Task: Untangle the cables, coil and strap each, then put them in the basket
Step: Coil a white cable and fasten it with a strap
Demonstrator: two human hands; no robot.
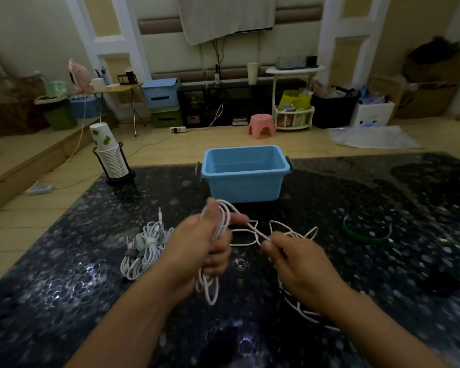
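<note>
Coiling step: the left hand (pixel 201 247) grips the white cable (pixel 225 221) loops, the right hand (pixel 296 264) pinches its loose run; next, wind on more.

No text, label, brand, number or sign can be read anywhere in the head view. The paper cup (pixel 101 136) at far left carries only green leaf shapes, no lettering. Packets in the white rack (pixel 294 115) far back show colours, but any print there is too blurred to read.
</note>
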